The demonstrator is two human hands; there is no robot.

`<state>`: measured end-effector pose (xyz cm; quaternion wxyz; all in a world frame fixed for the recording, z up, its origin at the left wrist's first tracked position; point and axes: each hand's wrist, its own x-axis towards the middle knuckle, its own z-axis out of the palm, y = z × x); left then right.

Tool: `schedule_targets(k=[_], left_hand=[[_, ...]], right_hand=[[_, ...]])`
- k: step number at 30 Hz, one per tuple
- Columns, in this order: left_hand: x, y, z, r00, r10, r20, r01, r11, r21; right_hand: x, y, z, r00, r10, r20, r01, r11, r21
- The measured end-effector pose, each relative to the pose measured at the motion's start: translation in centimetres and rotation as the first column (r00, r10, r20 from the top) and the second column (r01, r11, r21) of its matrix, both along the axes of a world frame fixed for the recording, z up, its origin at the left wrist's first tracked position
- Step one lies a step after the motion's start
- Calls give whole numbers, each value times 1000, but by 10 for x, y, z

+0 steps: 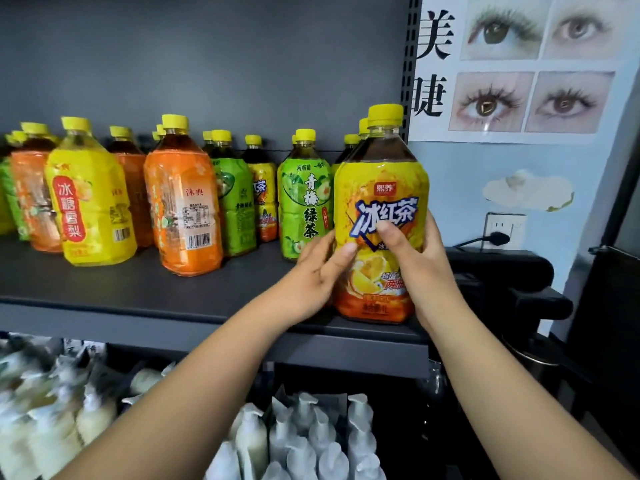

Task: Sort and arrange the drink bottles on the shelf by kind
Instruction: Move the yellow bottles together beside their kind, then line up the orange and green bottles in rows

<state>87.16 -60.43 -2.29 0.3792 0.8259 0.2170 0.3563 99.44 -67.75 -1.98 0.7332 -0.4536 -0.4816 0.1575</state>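
At the shelf's point(145, 296) front right corner, both hands clasp one iced black tea bottle point(379, 216): the left hand point(320, 271) curls around its left side, thumb across the label, and the right hand point(420, 261) wraps the right side, thumb pressed on the front. Its base sits close to the front edge, so a careless shove could tip it off toward the pump bottles point(304, 441) below. Just behind stand matching yellow-capped bottles; a green plum tea bottle point(304, 199) sits just beside the left hand and could be knocked. Farther left, orange point(183, 206) and rock-sugar pear bottles point(88, 202) remain mixed.
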Motion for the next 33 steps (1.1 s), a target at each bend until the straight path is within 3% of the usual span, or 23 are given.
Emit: schedule_targets(k=[5, 7, 9, 11, 13, 15, 17, 19, 22, 24, 28, 33], left_hand=[[-27, 32, 10, 985, 172, -8, -172, 985, 23], [-35, 45, 17, 981, 177, -75, -171, 982, 83], [-46, 63, 18, 964, 215, -155, -176, 957, 232], [-64, 80, 17, 943, 318, -93, -258, 880, 399], [-86, 98, 17, 903, 406, 138, -417, 757, 503], [-106, 116, 18, 814, 482, 325, -579, 635, 511], [-119, 133, 18, 744, 554, 374, -668, 598, 443], [-128, 152, 21, 732, 590, 343, -682, 643, 349], [-130, 176, 23, 821, 505, 266, -539, 839, 70], [-131, 185, 23, 884, 400, 240, -394, 916, -78], [-134, 188, 14, 849, 440, 292, -435, 896, -85], [-144, 196, 9, 705, 605, 370, -649, 761, -7]], right_hand=[[-4, -2, 5, 995, -62, 80, 66, 997, -50], [-8, -5, 3, 964, -220, 147, 235, 967, -94], [-17, -7, 0, 807, -517, 287, 543, 840, -14], [-37, -9, 0, 541, -751, 379, 736, 641, 218], [-64, -3, 4, 347, -854, 387, 739, 504, 448], [-88, 17, 5, 282, -866, 414, 689, 483, 540], [-108, 43, 7, 307, -830, 465, 684, 532, 498], [-121, 74, 14, 370, -768, 523, 715, 595, 367], [-110, 122, 30, 593, -585, 553, 739, 669, -84], [-96, 148, 39, 657, -568, 496, 739, 616, -273], [-73, 177, 27, 679, -620, 394, 734, 579, -355], [-57, 189, 13, 750, -601, 276, 656, 626, -421]])
